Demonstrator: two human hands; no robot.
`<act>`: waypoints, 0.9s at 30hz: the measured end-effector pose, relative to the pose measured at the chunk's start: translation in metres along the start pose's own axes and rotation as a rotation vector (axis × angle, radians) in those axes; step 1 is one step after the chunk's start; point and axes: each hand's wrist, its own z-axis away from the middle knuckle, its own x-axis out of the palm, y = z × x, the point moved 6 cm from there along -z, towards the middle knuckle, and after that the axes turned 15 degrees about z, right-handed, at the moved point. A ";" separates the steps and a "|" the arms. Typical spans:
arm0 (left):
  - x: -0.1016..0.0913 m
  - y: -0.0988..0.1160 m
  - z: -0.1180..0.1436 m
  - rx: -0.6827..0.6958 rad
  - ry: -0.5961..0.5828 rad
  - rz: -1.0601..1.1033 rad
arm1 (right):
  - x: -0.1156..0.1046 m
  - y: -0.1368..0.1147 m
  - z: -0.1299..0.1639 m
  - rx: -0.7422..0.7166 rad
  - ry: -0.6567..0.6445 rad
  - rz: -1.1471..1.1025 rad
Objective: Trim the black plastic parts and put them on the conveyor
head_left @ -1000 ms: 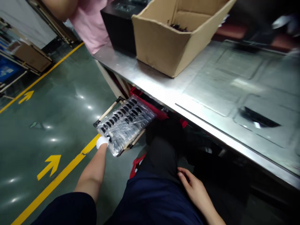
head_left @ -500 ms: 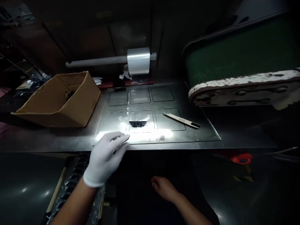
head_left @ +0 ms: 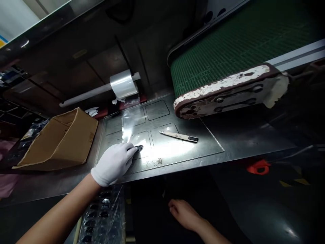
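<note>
My left hand (head_left: 114, 162), in a white glove, rests on the steel worktable (head_left: 241, 139) with its fingertips on a small black part (head_left: 139, 148). That part lies in a lit patch of the marked metal plate (head_left: 162, 149). Whether the fingers pinch the part or only touch it is unclear. My right hand (head_left: 185, 213) is bare and lies low below the table edge, on my dark lap, with its fingers loosely curled and nothing in it. A utility knife (head_left: 179, 136) marked A06 lies on the plate to the right of the part.
An open cardboard box (head_left: 58, 142) stands at the left of the table. A roll of clear film (head_left: 123, 84) hangs on a bar behind the plate. A green conveyor belt (head_left: 228, 57) ends at the right. A wrapped tray of black parts (head_left: 104, 217) sits below the table edge.
My left hand moved forward from the table edge onto the black part. The view tilted and swung left. Earlier the hand was down at the wrapped tray near the floor.
</note>
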 end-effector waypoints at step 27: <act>-0.002 0.004 -0.016 0.017 -0.071 -0.083 | -0.002 0.002 0.002 0.033 -0.008 -0.019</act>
